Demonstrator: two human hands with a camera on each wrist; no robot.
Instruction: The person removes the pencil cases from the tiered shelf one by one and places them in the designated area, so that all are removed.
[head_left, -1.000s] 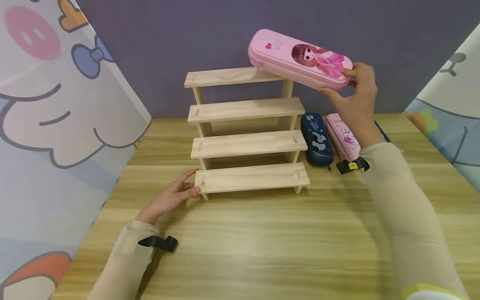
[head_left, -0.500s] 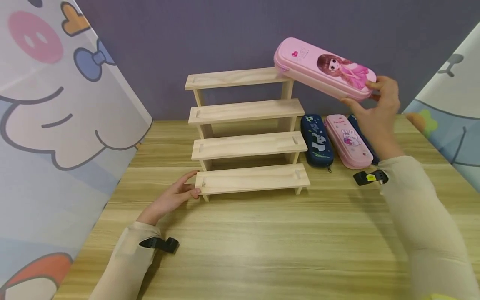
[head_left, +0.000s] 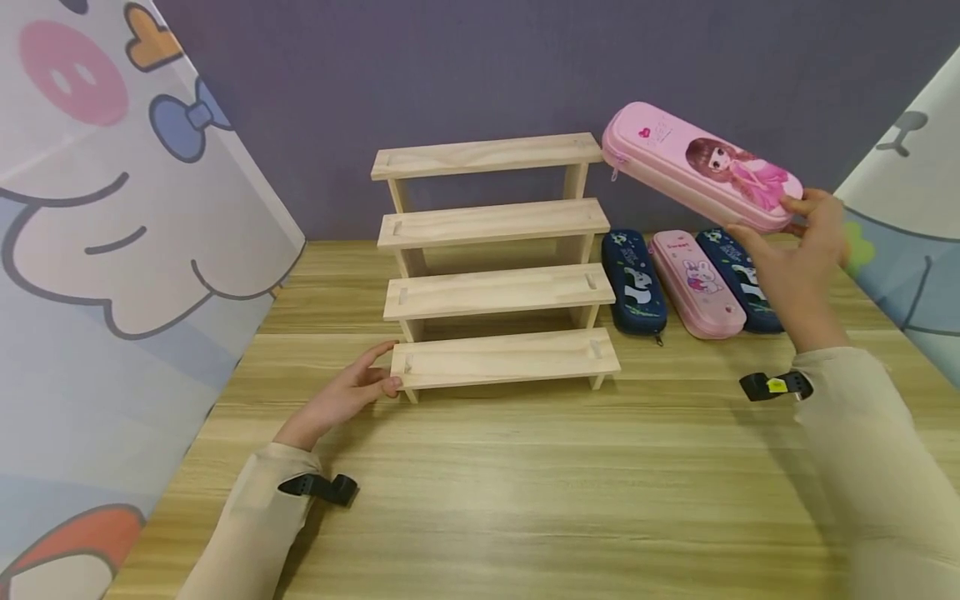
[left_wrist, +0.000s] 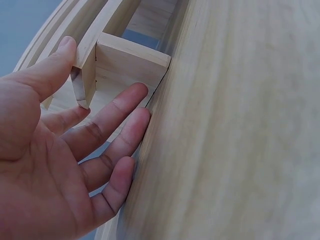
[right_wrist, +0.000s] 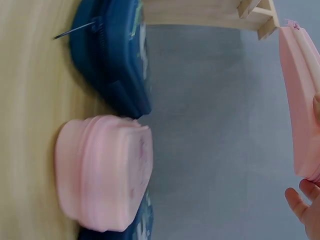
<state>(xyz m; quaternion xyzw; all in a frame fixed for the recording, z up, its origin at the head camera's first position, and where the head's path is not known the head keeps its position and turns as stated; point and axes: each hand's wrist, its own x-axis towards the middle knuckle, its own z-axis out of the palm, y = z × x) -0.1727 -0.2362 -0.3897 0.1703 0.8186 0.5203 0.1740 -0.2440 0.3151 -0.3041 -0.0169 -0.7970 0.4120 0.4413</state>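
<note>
A four-tier wooden stepped rack (head_left: 498,287) stands on the table. My left hand (head_left: 337,402) pinches the left end of its lowest shelf. In the left wrist view the thumb lies on the top edge, one finger reaches beneath the board, and the other fingers extend loosely. To the rack's right my right hand (head_left: 808,271) holds up a pink pencil case (head_left: 675,158) by its right end. That case bears a printed doll and tilts down to the right. The right wrist view shows only part of the case (right_wrist: 297,100) and some fingers.
Right of the rack a navy panda pencil case (head_left: 636,287), a pink bunny pencil case (head_left: 697,287) and another navy case (head_left: 731,250) lie side by side. A dark wall (head_left: 300,108) rises behind, with cartoon-printed panels (head_left: 150,275) at both sides.
My right hand has moved to the right and somewhat downward with the pink pencil case, away from the rack's top shelf. The left hand has stayed at the lowest shelf.
</note>
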